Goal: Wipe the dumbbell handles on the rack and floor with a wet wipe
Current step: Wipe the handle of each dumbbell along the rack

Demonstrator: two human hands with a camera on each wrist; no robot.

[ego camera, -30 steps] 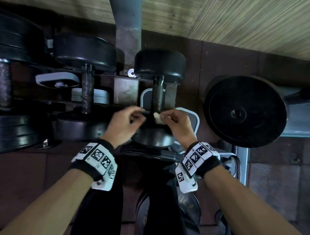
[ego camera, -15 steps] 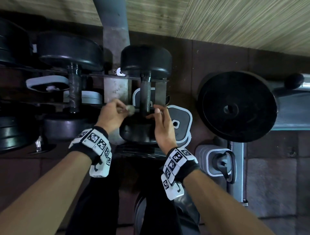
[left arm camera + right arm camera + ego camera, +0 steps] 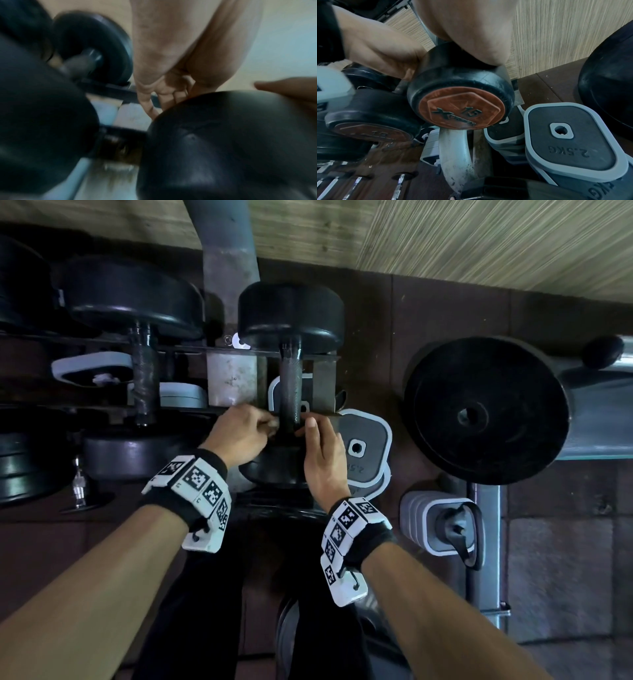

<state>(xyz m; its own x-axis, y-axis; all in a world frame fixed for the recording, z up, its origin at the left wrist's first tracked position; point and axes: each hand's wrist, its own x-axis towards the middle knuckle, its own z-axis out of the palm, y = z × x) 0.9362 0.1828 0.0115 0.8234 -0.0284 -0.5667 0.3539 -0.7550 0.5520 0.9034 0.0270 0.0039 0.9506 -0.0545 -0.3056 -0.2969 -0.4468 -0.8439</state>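
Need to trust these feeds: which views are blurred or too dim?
Left wrist: heavily motion-blurred, left hand soft. Right wrist: sharp on the dumbbell end cap, blurred at its left edge. Head: sharp but dim, handle in shadow, edges bent by the wide lens.

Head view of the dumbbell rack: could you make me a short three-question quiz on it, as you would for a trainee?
1. True or false: the dumbbell that the left hand and right hand reach lies on the floor.
2. Its orange end cap reads: A 15, B 25, C 40?
3. Fill in: the grey-rimmed plate beside it is marked ___ KG.
Key: 1 false, it rests on the rack; 2 A; 3 2.5.
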